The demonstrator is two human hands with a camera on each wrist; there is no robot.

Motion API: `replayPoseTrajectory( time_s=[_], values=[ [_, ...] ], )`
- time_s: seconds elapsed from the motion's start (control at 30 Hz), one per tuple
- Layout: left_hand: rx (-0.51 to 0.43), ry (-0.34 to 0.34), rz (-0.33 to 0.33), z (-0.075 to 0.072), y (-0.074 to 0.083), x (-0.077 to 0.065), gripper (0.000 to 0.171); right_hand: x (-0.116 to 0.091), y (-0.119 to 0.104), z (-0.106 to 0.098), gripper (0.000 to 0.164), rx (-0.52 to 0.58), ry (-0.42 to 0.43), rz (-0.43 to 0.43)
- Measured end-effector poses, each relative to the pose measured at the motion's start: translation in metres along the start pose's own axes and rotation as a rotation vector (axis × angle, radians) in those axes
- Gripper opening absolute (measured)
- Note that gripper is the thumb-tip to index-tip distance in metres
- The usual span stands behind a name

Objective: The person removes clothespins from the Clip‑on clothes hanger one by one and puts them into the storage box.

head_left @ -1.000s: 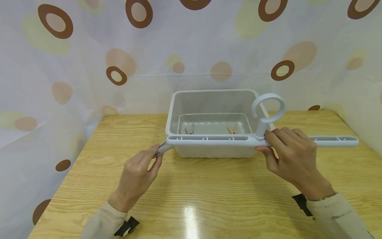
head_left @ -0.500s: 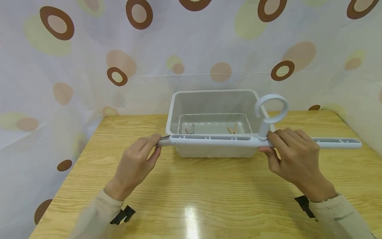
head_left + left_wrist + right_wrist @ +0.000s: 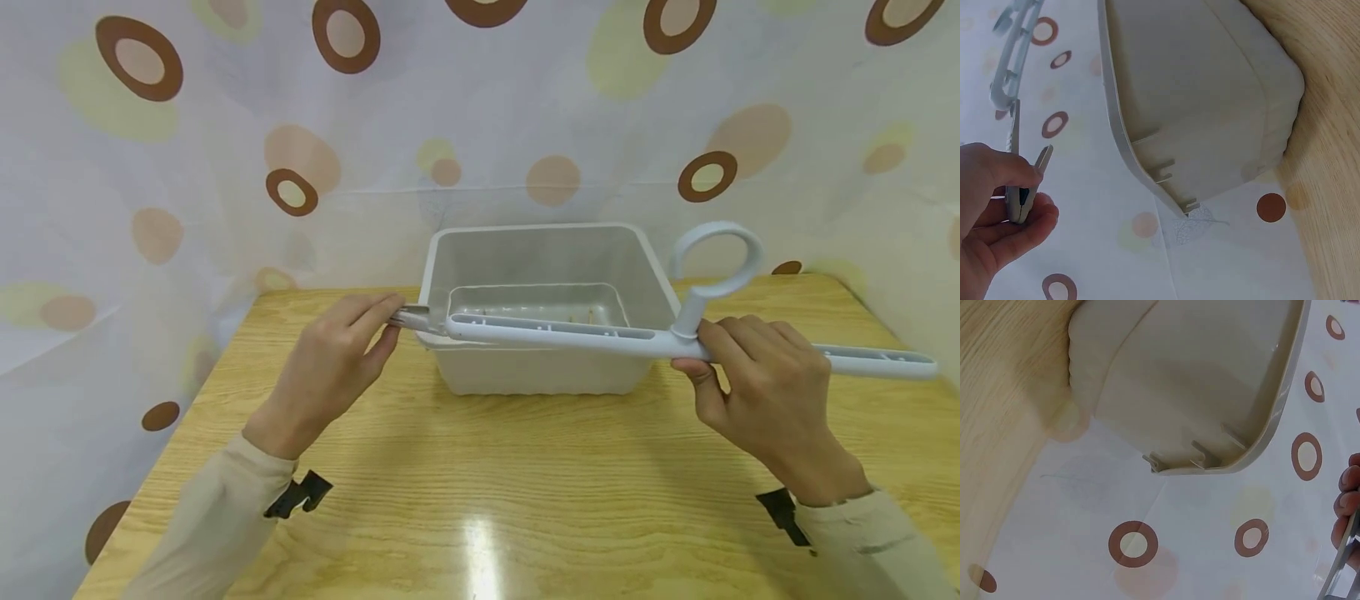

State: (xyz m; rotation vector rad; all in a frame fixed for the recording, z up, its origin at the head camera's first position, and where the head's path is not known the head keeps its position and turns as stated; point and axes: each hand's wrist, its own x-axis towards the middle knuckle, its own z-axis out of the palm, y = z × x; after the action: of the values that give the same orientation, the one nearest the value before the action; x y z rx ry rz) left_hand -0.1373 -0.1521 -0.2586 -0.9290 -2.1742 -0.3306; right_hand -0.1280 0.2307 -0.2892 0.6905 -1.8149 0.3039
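A pale blue plastic hanger [image 3: 555, 335] with a round hook spans the front of the white bin. My right hand [image 3: 768, 383] grips its bar just right of the hook; in the right wrist view only fingertips [image 3: 1349, 503] and a bit of the bar show at the right edge. Between thumb and fingers my left hand [image 3: 326, 367] pinches a grey clothespin [image 3: 411, 318] at the hanger's left end. In the left wrist view, the clothespin [image 3: 1015, 203] shows two legs spread in a V, one tip right at the hanger's rounded end [image 3: 1004, 94].
The white bin [image 3: 540, 371] stands at the back of the wooden table [image 3: 510, 467], close to the patterned curtain [image 3: 495, 108]. Small clothespins [image 3: 577, 319] lie inside it, mostly hidden behind the hanger.
The hanger has shifted right, its left end rising so the bar slants down to the right. My left hand has moved up and forward with the clothespin; my right hand has moved right.
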Motion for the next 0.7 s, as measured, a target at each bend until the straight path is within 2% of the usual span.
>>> replayPoseTrajectory(
  time_s=[0.27,0.43,0.7],
  values=[
    [-0.031,-0.042,-0.066,-0.001,-0.007,0.011,0.025,-0.001,-0.002,-0.005,0.057,0.023,-0.010,-0.032],
    [-0.064,-0.072,-0.088,-0.001,-0.010,0.025,0.023,-0.004,-0.004,-0.005,0.055,0.049,-0.029,-0.053],
    [-0.117,-0.100,-0.090,0.000,-0.011,0.048,0.021,-0.012,-0.001,-0.010,0.053,0.058,-0.097,-0.075]
  ],
)
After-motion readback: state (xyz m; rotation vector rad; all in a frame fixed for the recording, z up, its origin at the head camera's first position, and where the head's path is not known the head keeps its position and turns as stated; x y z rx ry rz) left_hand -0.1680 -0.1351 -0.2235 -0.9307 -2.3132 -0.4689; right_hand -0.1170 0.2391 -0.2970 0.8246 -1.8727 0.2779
